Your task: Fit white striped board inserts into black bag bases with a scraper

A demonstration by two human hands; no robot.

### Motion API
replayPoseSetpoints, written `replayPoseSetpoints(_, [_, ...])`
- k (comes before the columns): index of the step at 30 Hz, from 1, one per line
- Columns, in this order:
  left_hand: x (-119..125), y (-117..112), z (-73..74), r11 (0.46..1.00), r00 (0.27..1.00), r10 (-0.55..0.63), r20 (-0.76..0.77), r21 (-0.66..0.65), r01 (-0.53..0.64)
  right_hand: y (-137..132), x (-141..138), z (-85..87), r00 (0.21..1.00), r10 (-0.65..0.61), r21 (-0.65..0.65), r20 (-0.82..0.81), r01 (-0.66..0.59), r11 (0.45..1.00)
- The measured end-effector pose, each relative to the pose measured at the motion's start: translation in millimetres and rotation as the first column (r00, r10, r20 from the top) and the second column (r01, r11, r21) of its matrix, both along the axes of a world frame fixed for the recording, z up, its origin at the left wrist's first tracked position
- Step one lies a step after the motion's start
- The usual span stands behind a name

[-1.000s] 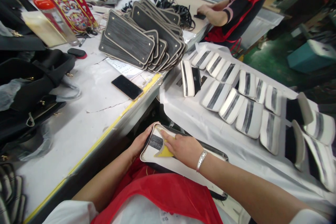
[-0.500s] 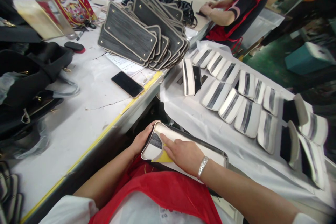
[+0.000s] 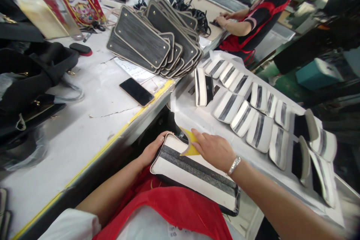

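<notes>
The left hand (image 3: 153, 152) is clasping the rounded near-left end of a long flat panel (image 3: 197, 174), with the thumb lying on top and the fingers curled under the rim. The panel is resting across the person's lap over a glossy red apron (image 3: 180, 210), in the near middle of the scene. Its face is smooth and off-white, a fuzzy dark grey stripe is running along its length, and a dark edge is showing at its right end. The right hand (image 3: 215, 150), wearing a silvery bracelet (image 3: 234, 165), is pinching a thin, curved yellow scraper (image 3: 190, 146) between the thumb and close-pressed fingers. The scraper's lower edge is touching the stripe near the panel's left end. Just beyond, on a table draped in a white sheet (image 3: 194, 120), a row of similar white striped pieces (image 3: 247, 114) is lying overlapped like shingles and running off to the right. On the left table, a fanned stack of dark, wood-grained panels (image 3: 157, 43) with pale piping and small studs is sitting far from the hands. A flat black phone (image 3: 136, 92) is lying nearer, by the yellow-taped table edge (image 3: 135, 118). At the far right, a co-worker's hand (image 3: 222, 20) is resting on another bench.
</notes>
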State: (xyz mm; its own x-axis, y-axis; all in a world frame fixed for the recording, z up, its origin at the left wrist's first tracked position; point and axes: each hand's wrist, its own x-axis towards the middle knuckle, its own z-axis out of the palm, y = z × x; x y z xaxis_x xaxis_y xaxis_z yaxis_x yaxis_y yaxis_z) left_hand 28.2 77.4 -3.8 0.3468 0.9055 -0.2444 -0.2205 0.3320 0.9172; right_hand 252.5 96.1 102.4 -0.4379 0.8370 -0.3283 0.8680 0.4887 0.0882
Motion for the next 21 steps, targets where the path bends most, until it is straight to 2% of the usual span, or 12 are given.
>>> replayPoseSetpoints(3, [-0.5,2.4,4.5,1.000,1.000,-0.006,-0.025,0.013,0.007,31.2,-8.7,-15.7,0.991,0.102,-0.033,-0.083,-0.105,0.994])
replayPoseSetpoints(6, [-1.0,3.4,5.0,0.999,0.997,0.011,-0.078,0.035,-0.008,58.8,-32.4,-29.1,0.983,0.138,0.000,-0.124,-0.139,0.990])
replayPoseSetpoints(8, [-0.5,3.3,3.3,0.998,0.990,0.065,-0.123,0.024,-0.062,72.9,-50.2,-34.9,0.977,0.174,0.028,-0.126,-0.172,0.985])
replayPoseSetpoints(12, [4.7,2.6,1.4,0.968,0.964,0.190,-0.184,-0.129,-0.215,92.3,-74.7,-42.4,0.909,0.362,0.056,-0.205,-0.359,0.932])
replayPoseSetpoints(15, [9.7,2.4,5.2,0.937,0.975,0.221,-0.037,-0.271,-0.223,101.3,-81.3,-47.0,0.828,0.501,0.112,-0.254,-0.489,0.865])
replayPoseSetpoints(17, [10.7,2.1,8.6,0.918,0.970,0.242,-0.015,-0.321,-0.234,105.2,-83.2,-49.5,0.780,0.565,0.141,-0.269,-0.549,0.824])
replayPoseSetpoints(21, [4.7,0.2,7.0,0.867,0.920,0.207,-0.333,-0.374,-0.330,109.8,-87.3,-50.9,0.707,0.653,0.133,-0.272,-0.644,0.753])
